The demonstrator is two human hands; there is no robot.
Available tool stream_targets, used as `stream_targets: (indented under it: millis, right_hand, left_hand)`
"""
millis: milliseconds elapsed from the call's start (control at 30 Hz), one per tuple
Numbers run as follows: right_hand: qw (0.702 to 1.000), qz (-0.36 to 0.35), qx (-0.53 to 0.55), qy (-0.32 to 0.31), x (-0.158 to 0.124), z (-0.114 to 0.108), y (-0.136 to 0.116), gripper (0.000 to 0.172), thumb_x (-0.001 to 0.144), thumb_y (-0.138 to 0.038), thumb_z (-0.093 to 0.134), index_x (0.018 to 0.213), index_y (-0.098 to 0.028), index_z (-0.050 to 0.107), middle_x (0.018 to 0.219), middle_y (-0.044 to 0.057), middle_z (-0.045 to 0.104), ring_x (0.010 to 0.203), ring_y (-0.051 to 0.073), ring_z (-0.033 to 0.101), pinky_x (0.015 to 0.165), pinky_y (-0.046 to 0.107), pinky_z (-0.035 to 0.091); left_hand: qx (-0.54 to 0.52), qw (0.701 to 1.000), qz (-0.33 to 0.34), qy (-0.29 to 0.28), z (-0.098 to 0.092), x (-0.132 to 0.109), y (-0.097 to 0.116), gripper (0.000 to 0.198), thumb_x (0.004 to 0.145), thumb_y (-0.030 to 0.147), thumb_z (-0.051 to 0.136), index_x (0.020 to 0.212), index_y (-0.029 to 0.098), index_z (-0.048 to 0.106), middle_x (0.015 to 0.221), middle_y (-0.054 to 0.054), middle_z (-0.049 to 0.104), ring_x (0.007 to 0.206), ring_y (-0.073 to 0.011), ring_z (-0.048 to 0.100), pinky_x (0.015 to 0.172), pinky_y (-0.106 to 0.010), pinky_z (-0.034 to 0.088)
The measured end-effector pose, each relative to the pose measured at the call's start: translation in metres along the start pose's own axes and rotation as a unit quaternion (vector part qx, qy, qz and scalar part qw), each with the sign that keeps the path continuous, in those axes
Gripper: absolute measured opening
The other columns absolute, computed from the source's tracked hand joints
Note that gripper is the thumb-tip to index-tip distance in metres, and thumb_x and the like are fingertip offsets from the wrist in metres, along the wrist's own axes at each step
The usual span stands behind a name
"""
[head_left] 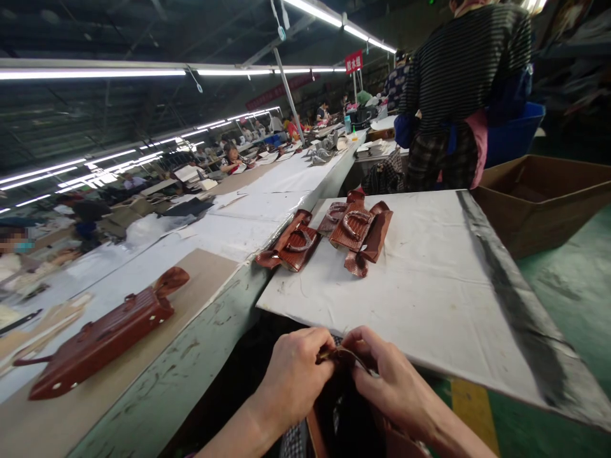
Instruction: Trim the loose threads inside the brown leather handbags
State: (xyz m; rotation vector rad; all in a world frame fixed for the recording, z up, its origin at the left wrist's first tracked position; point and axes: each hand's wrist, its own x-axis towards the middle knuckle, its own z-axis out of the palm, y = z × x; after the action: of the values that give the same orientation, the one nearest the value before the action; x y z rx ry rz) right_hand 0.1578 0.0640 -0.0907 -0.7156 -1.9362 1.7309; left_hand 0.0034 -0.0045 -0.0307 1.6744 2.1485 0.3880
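Note:
My left hand (292,376) and my right hand (392,381) meet low in the picture, below the near edge of a white table (443,280). Both have their fingers curled and pinched on the top edge of a brown leather bag (341,407) that sits open in my lap, its dark inside showing between my wrists. On the table beyond lie several brown crocodile-pattern leather pieces with handles (358,232) and another such piece (291,245) at the table's left edge.
A finished brown bag (102,340) lies on the long bench at the left. A person in a striped top (458,89) stands at the back right beside a blue bin (515,137). An open cardboard box (539,197) stands on the green floor. Other workers sit along the line.

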Motion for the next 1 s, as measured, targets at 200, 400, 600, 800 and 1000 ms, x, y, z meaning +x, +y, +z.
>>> stream_targets:
  millis: [200, 400, 600, 800, 1000]
  right_hand:
    - [1.000, 0.004, 0.001, 0.007, 0.000, 0.001, 0.004, 0.022, 0.076, -0.006, 0.046, 0.092, -0.019, 0.055, 0.080, -0.003, 0.069, 0.074, 0.015, 0.062, 0.067, 0.024, 0.045]
    - [1.000, 0.021, 0.006, 0.005, 0.000, -0.001, 0.003, 0.023, 0.076, -0.008, 0.046, 0.092, -0.019, 0.056, 0.082, -0.002, 0.070, 0.076, 0.016, 0.062, 0.067, 0.025, 0.044]
    - [1.000, 0.018, -0.003, 0.008, 0.001, 0.001, 0.004, 0.023, 0.077, -0.009, 0.045, 0.092, -0.020, 0.058, 0.081, -0.003, 0.069, 0.074, 0.015, 0.060, 0.066, 0.025, 0.043]
    - [0.999, 0.014, -0.027, 0.017, 0.004, 0.004, 0.007, 0.018, 0.079, -0.013, 0.046, 0.091, -0.020, 0.058, 0.076, -0.003, 0.066, 0.069, 0.015, 0.058, 0.063, 0.025, 0.041]
    - [0.999, 0.004, -0.039, 0.033, 0.004, 0.008, 0.011, 0.012, 0.083, -0.017, 0.047, 0.088, -0.020, 0.057, 0.072, -0.003, 0.064, 0.065, 0.014, 0.055, 0.060, 0.025, 0.040]
  left_hand:
    - [0.001, 0.998, 0.057, 0.027, 0.006, -0.002, -0.007, 0.019, 0.085, 0.019, 0.066, 0.066, 0.018, 0.063, 0.066, 0.004, 0.063, 0.064, -0.0120, 0.056, 0.061, -0.023, 0.036]
    - [0.010, 0.996, 0.076, 0.034, 0.005, -0.003, -0.004, 0.019, 0.087, 0.018, 0.065, 0.068, 0.019, 0.063, 0.068, 0.003, 0.064, 0.067, -0.0141, 0.060, 0.060, -0.023, 0.040]
    - [0.017, 0.996, 0.066, 0.054, 0.004, -0.010, -0.004, 0.024, 0.082, 0.009, 0.067, 0.098, 0.025, 0.059, 0.087, 0.004, 0.069, 0.076, -0.0159, 0.066, 0.066, -0.024, 0.048]
    - [0.083, 0.959, 0.212, 0.168, 0.013, -0.015, -0.015, 0.016, 0.089, 0.005, 0.052, 0.090, 0.020, 0.053, 0.090, -0.001, 0.066, 0.076, -0.0166, 0.067, 0.068, -0.027, 0.054]
    - [0.157, 0.928, 0.262, 0.216, 0.014, -0.015, -0.014, 0.013, 0.092, 0.006, 0.049, 0.095, 0.016, 0.057, 0.094, -0.007, 0.069, 0.076, -0.0174, 0.070, 0.069, -0.027, 0.058]
